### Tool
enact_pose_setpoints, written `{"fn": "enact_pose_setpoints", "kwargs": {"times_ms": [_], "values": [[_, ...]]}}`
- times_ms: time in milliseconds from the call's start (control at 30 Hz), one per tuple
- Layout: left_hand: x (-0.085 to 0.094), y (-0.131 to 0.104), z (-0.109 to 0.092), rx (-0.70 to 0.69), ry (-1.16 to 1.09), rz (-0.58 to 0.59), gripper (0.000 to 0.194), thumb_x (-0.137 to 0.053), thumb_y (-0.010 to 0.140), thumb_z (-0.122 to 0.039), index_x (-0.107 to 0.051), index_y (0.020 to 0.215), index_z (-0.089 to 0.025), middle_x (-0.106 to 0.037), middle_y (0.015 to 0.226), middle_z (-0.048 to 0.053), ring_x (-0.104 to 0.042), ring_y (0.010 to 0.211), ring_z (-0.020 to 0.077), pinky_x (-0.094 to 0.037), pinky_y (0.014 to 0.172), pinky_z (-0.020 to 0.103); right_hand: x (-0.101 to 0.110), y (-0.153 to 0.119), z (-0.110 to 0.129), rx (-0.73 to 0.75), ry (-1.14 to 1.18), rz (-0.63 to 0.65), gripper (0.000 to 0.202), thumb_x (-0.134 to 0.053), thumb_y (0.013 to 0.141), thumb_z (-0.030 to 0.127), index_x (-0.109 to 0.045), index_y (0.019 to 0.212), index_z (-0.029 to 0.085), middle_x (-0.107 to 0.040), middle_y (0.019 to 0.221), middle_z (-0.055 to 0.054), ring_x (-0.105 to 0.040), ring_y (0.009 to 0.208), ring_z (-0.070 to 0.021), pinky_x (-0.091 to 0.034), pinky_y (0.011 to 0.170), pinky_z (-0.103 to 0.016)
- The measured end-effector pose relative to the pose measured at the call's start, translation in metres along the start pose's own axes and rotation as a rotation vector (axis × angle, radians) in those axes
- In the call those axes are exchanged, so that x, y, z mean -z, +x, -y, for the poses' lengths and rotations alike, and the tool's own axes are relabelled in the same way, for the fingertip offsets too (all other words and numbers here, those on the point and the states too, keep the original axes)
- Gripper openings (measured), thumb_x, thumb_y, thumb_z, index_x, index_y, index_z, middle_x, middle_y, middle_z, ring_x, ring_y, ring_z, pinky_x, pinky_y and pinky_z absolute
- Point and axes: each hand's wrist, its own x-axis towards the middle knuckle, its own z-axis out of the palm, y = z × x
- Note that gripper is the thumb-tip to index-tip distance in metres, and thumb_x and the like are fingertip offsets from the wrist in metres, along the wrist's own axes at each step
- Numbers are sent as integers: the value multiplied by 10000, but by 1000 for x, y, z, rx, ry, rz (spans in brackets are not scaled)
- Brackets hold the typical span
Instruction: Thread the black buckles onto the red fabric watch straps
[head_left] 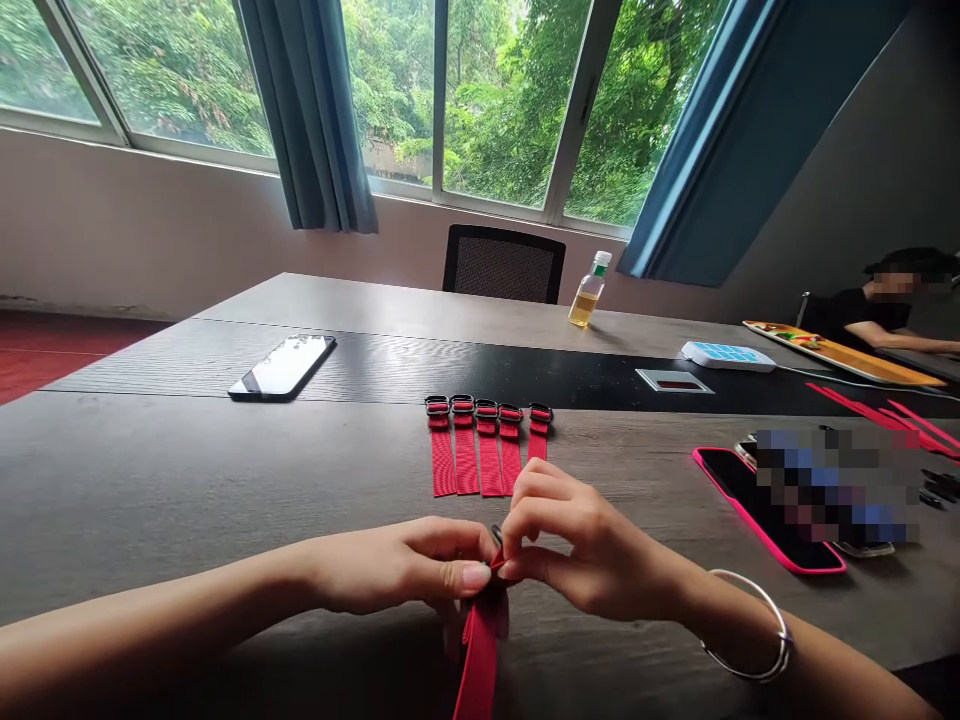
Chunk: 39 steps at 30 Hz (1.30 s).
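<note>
1. Strap (480,650) end sits pinched between left hand (405,575) and right hand (585,555), low over the worktop (187,480).
2. Buckle fitting looks underway; five finished straps (487,450) lie just beyond.
3. Next move likely needs steady threading.

You're sitting in an office meeting room: a long grey conference table (187,470) with a built-in socket hatch (674,381), a black mesh office chair (501,264) opposite, and blue curtains (311,110) beside wide windows (517,90).
</note>
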Motion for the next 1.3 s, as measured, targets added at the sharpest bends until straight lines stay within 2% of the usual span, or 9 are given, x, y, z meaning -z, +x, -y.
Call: {"fn": "enact_pose_setpoints", "kwargs": {"times_ms": [133, 267, 400, 500, 633, 767, 933, 1167, 1300], "values": [[1, 3, 10, -24, -192, 29, 302, -651, 773, -427, -560, 872, -157, -592, 898, 45, -544, 768, 157, -393, 729, 282, 10, 3, -2, -67, 65, 36, 117, -639, 786, 116, -572, 699, 156, -481, 710, 9, -460, 691, -105, -417, 619, -215], [-3, 11, 20, -70, -299, -25, 330, -638, 776, -443, -544, 874, -142, -559, 747, 18, -506, 627, 124, -396, 673, 274, 2, 1, 1, -36, -122, 37, 28, -623, 801, 139, -604, 789, 156, -507, 775, -24, -466, 761, -135, -438, 671, -250], [-7, 11, 16, -105, -236, -85, 312, -643, 779, -424, -548, 870, -141, -553, 747, 15, -512, 671, 132, -393, 673, 262, -2, -1, 2, 46, -226, -50, 95, -555, 827, 97, -594, 765, 157, -508, 795, -39, -452, 796, -152, -447, 710, -279], [-6, 8, 6, -158, -152, -114, 281, -632, 792, -405, -563, 878, -147, -566, 833, 33, -529, 767, 159, -415, 737, 295, 12, 0, -4, 14, -162, -146, 98, -593, 818, 128, -590, 731, 173, -468, 793, -19, -467, 786, -141, -453, 721, -284], [-1, 7, 0, -195, -86, -165, 257, -603, 816, -394, -553, 896, -154, -553, 788, 21, -529, 706, 155, -432, 727, 325, 25, 3, -10, 12, -252, -216, 94, -579, 827, 135, -585, 751, 190, -459, 847, -27, -470, 856, -164, -461, 758, -326], [-3, 11, 4, -188, -108, -222, 292, -603, 804, -424, -557, 830, -137, -532, 777, 16, -538, 699, 156, -432, 722, 323, 9, 3, -10, 107, -387, -175, 65, -571, 823, 138, -564, 770, 175, -518, 931, -56, -438, 1012, -216, -408, 921, -423], [-10, 15, 6, -170, -163, -246, 304, -621, 779, -435, -554, 836, -144, -517, 770, 12, -533, 696, 161, -439, 705, 332, -7, 2, -13, 182, -470, -178, 88, -536, 818, 83, -565, 775, 155, -529, 934, -67, -420, 1057, -233, -430, 905, -406], [-11, 13, 0, -219, -95, -231, 300, -553, 831, -437, -574, 897, -146, -507, 841, 39, -491, 747, 170, -443, 693, 334, 28, 1, -16, 103, -415, -178, 126, -573, 825, 130, -588, 721, 198, -468, 915, -40, -416, 1065, -222, -425, 902, -414], [-5, 13, 3, -221, -61, -241, 252, -508, 867, -396, -571, 866, -152, -540, 838, 40, -505, 750, 168, -440, 722, 335, 30, 0, -20, 99, -466, -187, 121, -579, 823, 136, -592, 717, 195, -478, 949, -48, -419, 1075, -232, -415, 907, -429]]}}
